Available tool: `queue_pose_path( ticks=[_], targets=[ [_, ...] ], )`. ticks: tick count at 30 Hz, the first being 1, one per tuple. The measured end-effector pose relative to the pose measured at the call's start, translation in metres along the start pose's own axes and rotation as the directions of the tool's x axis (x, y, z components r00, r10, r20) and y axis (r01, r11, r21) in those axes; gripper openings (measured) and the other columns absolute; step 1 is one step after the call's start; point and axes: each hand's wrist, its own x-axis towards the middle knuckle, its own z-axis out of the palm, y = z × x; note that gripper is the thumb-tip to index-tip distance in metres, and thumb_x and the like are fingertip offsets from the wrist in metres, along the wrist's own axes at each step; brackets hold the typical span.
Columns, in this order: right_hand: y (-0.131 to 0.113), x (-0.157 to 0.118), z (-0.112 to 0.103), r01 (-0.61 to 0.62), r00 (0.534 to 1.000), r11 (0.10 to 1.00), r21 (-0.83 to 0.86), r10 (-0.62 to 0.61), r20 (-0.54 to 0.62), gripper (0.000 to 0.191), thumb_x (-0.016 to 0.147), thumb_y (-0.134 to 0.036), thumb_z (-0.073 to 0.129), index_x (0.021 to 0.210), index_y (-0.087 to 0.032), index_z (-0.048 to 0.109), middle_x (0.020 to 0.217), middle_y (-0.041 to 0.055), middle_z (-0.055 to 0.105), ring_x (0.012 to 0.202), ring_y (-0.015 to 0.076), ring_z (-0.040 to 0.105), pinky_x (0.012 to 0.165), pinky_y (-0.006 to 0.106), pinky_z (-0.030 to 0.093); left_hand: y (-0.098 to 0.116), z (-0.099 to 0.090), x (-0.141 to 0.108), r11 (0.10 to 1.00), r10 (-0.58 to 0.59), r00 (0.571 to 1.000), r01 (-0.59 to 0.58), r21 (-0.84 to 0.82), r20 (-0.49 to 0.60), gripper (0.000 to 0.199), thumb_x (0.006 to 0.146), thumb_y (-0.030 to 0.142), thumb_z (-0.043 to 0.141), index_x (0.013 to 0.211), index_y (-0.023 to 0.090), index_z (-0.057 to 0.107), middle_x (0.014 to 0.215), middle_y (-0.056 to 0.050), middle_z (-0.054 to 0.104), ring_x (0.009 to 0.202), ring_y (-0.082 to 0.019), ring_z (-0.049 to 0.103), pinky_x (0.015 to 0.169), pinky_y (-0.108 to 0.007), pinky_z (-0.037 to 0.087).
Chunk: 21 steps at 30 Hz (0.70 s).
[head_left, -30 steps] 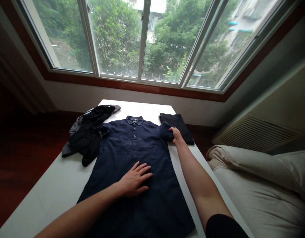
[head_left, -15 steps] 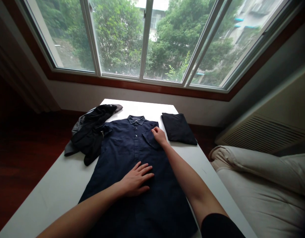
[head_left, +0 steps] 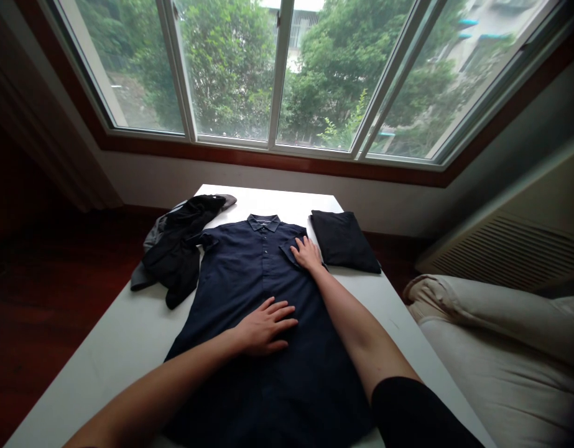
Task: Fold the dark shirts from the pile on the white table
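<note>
A dark navy button-up shirt (head_left: 240, 261) lies front side up on a white table (head_left: 104, 348), its collar toward the window. My left hand (head_left: 264, 326) rests flat on the middle of the shirt with its fingers spread. On the shirt's right sleeve area, folded inward over the chest, lies my right hand (head_left: 308, 254), palm down and fingers apart. Neither hand grips anything. The shirt's lower part runs toward me between my forearms.
A rumpled heap of black and grey clothes (head_left: 175, 255) sits at the table's left. Beyond my right hand lies a folded black garment (head_left: 345, 241). A beige sofa (head_left: 482, 348) stands right of the table, and a window (head_left: 231, 81) is behind it.
My right hand has let go of the sleeve cloth it pinched and opened flat over it. My left hand stays spread on the shirt. The view has shifted slightly.
</note>
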Motion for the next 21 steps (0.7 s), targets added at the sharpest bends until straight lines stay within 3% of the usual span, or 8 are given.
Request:
queue_pose_path(
  ticks=[4,9,11,13,14,16,18,21],
  targets=[
    [-0.005,0.004,-0.005,-0.063,0.997,0.997,0.032,0.064,-0.039,0.066,0.104,-0.058,0.039,0.16,-0.023,0.041,0.172,0.0119,0.021,0.159,0.0306,0.014,0.127,0.05,0.009,-0.004,-0.001,0.006,0.999,-0.023,1.0,0.023,0.024,-0.002,0.069,0.097,0.056,0.056,0.159,0.031,0.041,0.17,-0.007,0.031,0.158,-0.031,0.024,0.129,-0.056,0.014],
    [-0.013,-0.008,-0.001,0.084,0.997,0.996,0.015,-0.084,-0.003,0.067,0.104,-0.058,0.041,0.162,-0.025,0.036,0.173,0.0094,0.019,0.16,0.0279,0.012,0.128,0.048,0.007,0.015,0.005,-0.009,1.0,0.009,1.0,-0.009,0.004,-0.025,0.067,0.098,0.055,0.057,0.158,0.031,0.043,0.169,-0.007,0.034,0.157,-0.031,0.027,0.129,-0.055,0.015],
    [-0.012,-0.013,0.0,0.09,0.995,0.996,0.021,-0.091,0.047,0.065,0.105,-0.059,0.038,0.162,-0.027,0.038,0.173,0.0087,0.021,0.16,0.0278,0.013,0.127,0.048,0.008,0.013,-0.001,-0.012,1.0,-0.011,0.997,0.009,-0.025,-0.076,0.059,0.098,0.05,0.058,0.153,0.032,0.049,0.165,-0.005,0.042,0.153,-0.029,0.035,0.129,-0.051,0.021],
    [-0.01,-0.016,0.001,0.059,0.996,0.998,0.021,-0.061,0.064,0.065,0.105,-0.061,0.037,0.161,-0.027,0.039,0.173,0.0092,0.02,0.16,0.0291,0.013,0.127,0.05,0.008,-0.005,-0.016,-0.011,0.991,-0.127,0.971,0.116,-0.065,-0.2,0.047,0.098,0.043,0.058,0.143,0.031,0.059,0.155,-0.004,0.053,0.144,-0.026,0.047,0.125,-0.045,0.031],
    [-0.009,-0.017,0.001,0.048,0.997,0.999,0.018,-0.05,0.06,0.066,0.104,-0.061,0.038,0.161,-0.027,0.039,0.173,0.0096,0.019,0.16,0.0299,0.013,0.127,0.051,0.008,-0.021,-0.027,-0.01,0.976,-0.213,0.936,0.196,-0.09,-0.28,0.04,0.099,0.039,0.056,0.137,0.03,0.063,0.148,-0.004,0.059,0.138,-0.024,0.052,0.122,-0.042,0.036],
    [-0.007,-0.019,0.002,0.039,0.998,0.999,0.013,-0.039,0.048,0.069,0.103,-0.062,0.04,0.162,-0.027,0.037,0.174,0.0102,0.017,0.16,0.0309,0.011,0.127,0.052,0.007,-0.06,-0.054,-0.007,0.914,-0.404,0.801,0.377,-0.151,-0.441,0.032,0.099,0.035,0.053,0.126,0.027,0.068,0.136,-0.006,0.065,0.129,-0.024,0.057,0.116,-0.039,0.042],
    [-0.007,-0.02,0.003,0.034,0.999,0.999,0.014,-0.034,0.036,0.07,0.103,-0.063,0.04,0.163,-0.026,0.036,0.174,0.0105,0.016,0.16,0.0308,0.01,0.127,0.053,0.006,-0.105,-0.082,-0.008,0.79,-0.577,0.595,0.581,-0.196,-0.56,0.032,0.097,0.032,0.053,0.123,0.021,0.067,0.132,-0.01,0.065,0.126,-0.027,0.058,0.114,-0.041,0.043],
    [-0.009,-0.02,0.003,0.02,1.0,1.0,0.018,-0.02,0.017,0.069,0.104,-0.062,0.038,0.163,-0.026,0.036,0.174,0.0103,0.017,0.16,0.0296,0.009,0.127,0.052,0.005,-0.162,-0.111,-0.017,0.51,-0.744,0.267,0.819,-0.263,-0.613,0.048,0.093,0.038,0.059,0.135,0.015,0.057,0.138,-0.018,0.058,0.129,-0.034,0.054,0.111,-0.046,0.043]
  ],
)
